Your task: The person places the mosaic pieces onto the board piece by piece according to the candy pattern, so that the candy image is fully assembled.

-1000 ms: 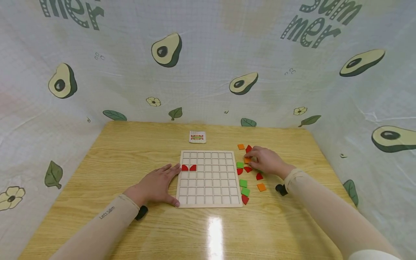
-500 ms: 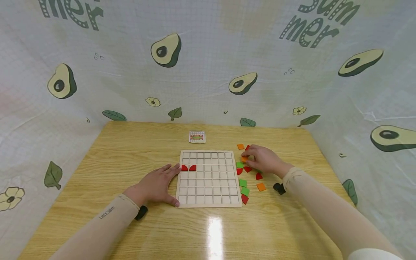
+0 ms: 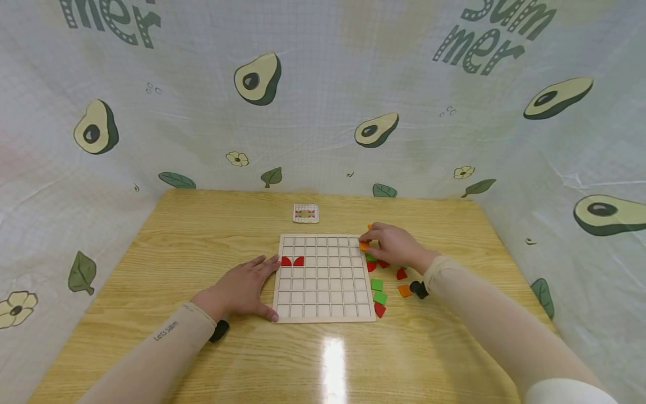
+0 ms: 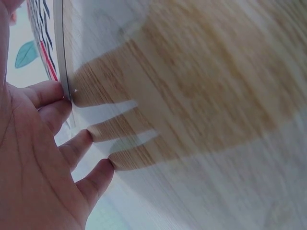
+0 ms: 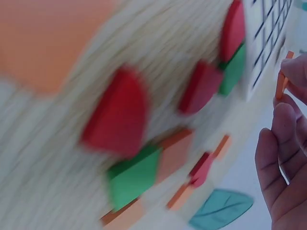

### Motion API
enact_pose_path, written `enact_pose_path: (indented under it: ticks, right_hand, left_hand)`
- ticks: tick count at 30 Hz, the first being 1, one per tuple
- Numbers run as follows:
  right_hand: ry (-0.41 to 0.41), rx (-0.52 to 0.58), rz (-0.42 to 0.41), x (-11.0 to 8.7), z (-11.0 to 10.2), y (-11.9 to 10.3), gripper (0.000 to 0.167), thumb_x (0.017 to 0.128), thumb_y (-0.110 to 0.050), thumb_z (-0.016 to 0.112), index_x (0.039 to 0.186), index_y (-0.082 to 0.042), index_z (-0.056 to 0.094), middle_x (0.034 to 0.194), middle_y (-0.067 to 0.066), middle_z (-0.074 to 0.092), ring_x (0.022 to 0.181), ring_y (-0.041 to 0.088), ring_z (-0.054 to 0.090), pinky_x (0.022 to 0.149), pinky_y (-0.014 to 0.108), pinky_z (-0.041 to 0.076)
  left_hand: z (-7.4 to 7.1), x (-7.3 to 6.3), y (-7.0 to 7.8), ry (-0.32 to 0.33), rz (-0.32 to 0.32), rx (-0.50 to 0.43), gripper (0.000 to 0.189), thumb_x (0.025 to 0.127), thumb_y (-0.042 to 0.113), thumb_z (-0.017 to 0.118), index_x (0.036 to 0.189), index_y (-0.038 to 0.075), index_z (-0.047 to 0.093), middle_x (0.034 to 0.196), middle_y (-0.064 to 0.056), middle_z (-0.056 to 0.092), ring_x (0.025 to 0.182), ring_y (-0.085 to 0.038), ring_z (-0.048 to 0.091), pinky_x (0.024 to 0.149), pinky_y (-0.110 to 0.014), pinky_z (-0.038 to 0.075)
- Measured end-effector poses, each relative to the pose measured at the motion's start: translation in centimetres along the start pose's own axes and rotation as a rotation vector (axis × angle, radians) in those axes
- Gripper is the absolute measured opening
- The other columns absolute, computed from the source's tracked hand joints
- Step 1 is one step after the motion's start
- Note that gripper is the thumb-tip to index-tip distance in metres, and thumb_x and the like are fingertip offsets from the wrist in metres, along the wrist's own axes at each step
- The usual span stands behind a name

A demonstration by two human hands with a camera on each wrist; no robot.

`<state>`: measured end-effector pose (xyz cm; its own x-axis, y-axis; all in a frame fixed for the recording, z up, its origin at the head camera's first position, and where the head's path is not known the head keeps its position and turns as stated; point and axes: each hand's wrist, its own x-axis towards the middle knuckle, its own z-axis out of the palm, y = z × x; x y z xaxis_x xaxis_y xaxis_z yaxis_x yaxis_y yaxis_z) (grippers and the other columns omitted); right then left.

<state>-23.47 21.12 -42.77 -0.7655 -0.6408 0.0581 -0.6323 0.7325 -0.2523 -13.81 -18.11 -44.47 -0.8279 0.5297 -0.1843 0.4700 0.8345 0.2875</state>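
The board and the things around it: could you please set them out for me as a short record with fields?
Board: gridded, on the table; bare cells
On board: two red pieces, side by side, third row from far edge, leftmost cells
Left hand: touches board's left edge
Right hand: pinches an orange piece near board's right edge
Loose, right of board: green pieces, more red and orange ones
Card: beyond board, coloured pattern
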Motion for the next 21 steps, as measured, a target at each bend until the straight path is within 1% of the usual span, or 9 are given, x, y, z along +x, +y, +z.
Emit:
enact_pose_path:
  ticks: [4,10,13,17,21]
  right_hand:
    - [-0.012,0.021,-0.022,1.5,0.3,-1.4,0.030,0.093,-0.025,0.072,0.121,-0.017,0.073,0.105,-0.002,0.062,0.064,0.007,0.049,0.063,0.029,0.046]
    - [-0.068,0.055,-0.054,3.9,1.0,-4.1,0.031,0.095,-0.027,0.069,0.124,-0.017,0.072,0.108,-0.004,0.061,0.070,0.009,0.052,0.066,0.027,0.048]
    - [-0.066,0.040,-0.086,4.7,1.6,-5.3,0.029,0.095,-0.027,0.068,0.123,-0.018,0.073,0.107,-0.004,0.061,0.074,0.009,0.053,0.068,0.027,0.048]
    - [-0.053,0.007,-0.134,5.7,2.5,-6.6,0.027,0.094,-0.028,0.070,0.119,-0.019,0.074,0.105,-0.004,0.062,0.078,0.010,0.056,0.069,0.028,0.049]
    - [-0.078,-0.007,-0.138,6.5,3.3,-7.7,0.027,0.094,-0.028,0.070,0.119,-0.019,0.074,0.107,-0.004,0.062,0.081,0.009,0.058,0.070,0.028,0.050]
  left_hand:
    - [-0.2,-0.1,0.2,-0.003,-0.002,-0.006,0.122,0.063,0.078,0.075,0.155,0.007,0.035,0.163,-0.007,0.026,0.146,-0.038,0.024,0.109,-0.058,0.031]
    - [-0.3,0.0,0.1,-0.015,-0.014,0.014,0.121,0.065,0.078,0.075,0.156,0.009,0.034,0.163,-0.004,0.024,0.147,-0.036,0.023,0.111,-0.056,0.031]
    - [-0.4,0.0,0.2,-0.019,-0.012,0.009,0.122,0.065,0.078,0.074,0.156,0.009,0.034,0.163,-0.004,0.024,0.147,-0.036,0.023,0.111,-0.056,0.030]
    - [-0.4,0.0,0.2,-0.020,-0.015,0.004,0.122,0.064,0.079,0.074,0.156,0.009,0.033,0.163,-0.005,0.024,0.147,-0.036,0.022,0.111,-0.057,0.030]
    - [-0.4,0.0,0.2,-0.019,-0.023,-0.002,0.122,0.064,0.078,0.075,0.156,0.010,0.034,0.163,-0.005,0.025,0.147,-0.036,0.023,0.111,-0.058,0.030]
